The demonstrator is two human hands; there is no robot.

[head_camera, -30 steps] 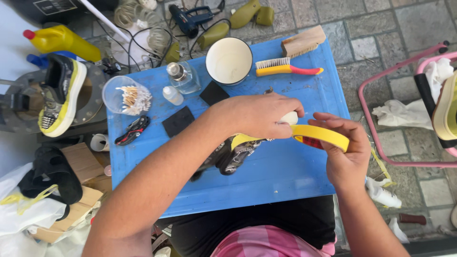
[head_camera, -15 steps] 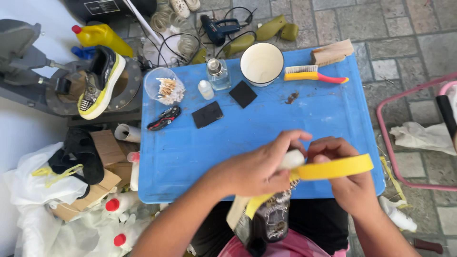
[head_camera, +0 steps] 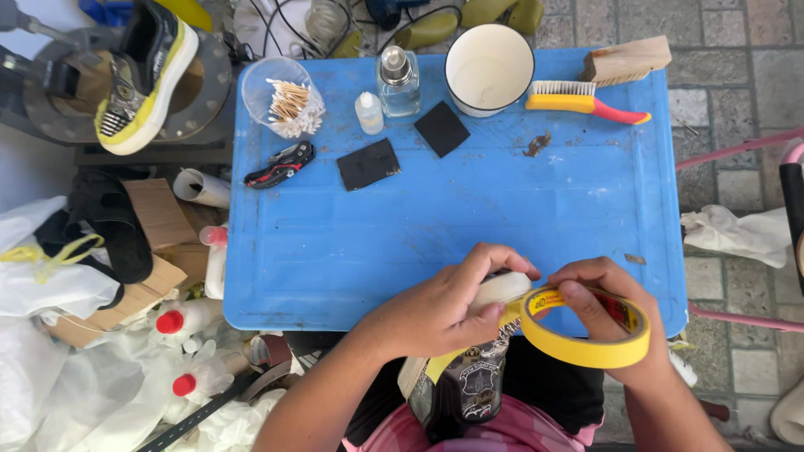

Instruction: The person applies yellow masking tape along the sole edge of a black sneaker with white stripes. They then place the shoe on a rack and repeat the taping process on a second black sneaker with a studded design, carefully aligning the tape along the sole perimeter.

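Nearest the person, over the lap at the near edge of the blue table, both hands work on a shoe. The left hand is closed around the shoe's white toe end, thumb and fingers curled over it, holding it upright with the dark printed sole facing the camera. The right hand grips a roll of yellow tape, fingers through and over the ring, pinched tight on it. A strip of tape runs from the roll to the shoe and down its side, touching the white edge just under the left thumb.

To lay the tape well, as I judge it: keep the strip taut between roll and shoe, press it down with the left thumb as it goes on, follow the line where the white edge meets the upper, and turn the shoe rather than twist the tape, so no wrinkles form.

Farther out on the table lie two black pads, a red-and-black cutter to their left, and a small brown scrap to the right. At the far edge stand a glass bowl of cotton swabs, a small white bottle, a clear pump bottle, a white cup, a yellow-and-red brush and a wooden brush. Far left, off the table, a yellow-and-black shoe sits on a metal stand.
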